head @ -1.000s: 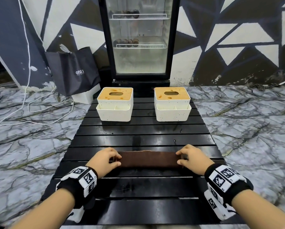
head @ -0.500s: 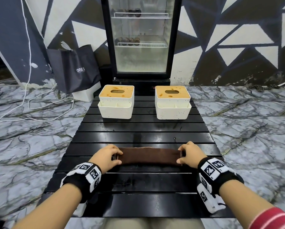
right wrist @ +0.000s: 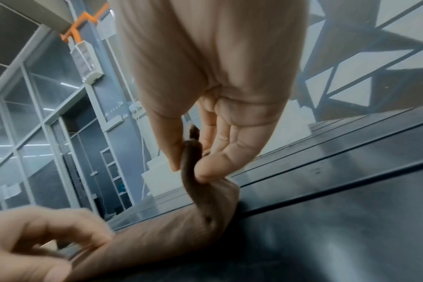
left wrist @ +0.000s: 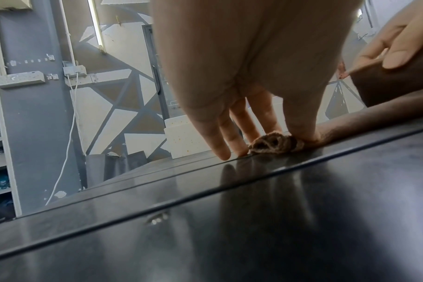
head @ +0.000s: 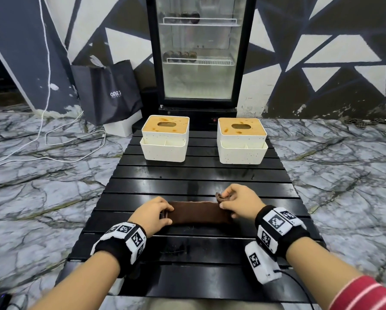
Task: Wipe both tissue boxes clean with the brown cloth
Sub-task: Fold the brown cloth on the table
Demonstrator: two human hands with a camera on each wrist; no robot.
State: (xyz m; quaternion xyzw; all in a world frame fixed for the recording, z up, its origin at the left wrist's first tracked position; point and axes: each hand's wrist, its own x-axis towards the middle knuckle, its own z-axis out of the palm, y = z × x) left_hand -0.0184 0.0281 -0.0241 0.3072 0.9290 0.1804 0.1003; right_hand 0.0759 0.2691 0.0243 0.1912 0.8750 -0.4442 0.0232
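Observation:
A folded brown cloth [head: 196, 212] lies across the near part of the black slatted table [head: 198, 173]. My left hand [head: 159, 212] pinches its left end [left wrist: 273, 142] down on the table. My right hand [head: 229, 201] pinches the right end [right wrist: 193, 162] between thumb and fingers and lifts it off the slats. Two white tissue boxes with stained orange-brown tops stand at the far end, the left box [head: 165, 139] and the right box [head: 241, 143], each well beyond both hands.
A glass-door fridge [head: 198, 52] stands behind the table. A dark shopping bag [head: 107, 95] leans on the wall at the left, with white cables [head: 42, 139] on the marble floor. Bare slats lie between the cloth and the boxes.
My right hand has raised its end of the cloth and moved it inward and forward. The left hand still holds the other end on the table.

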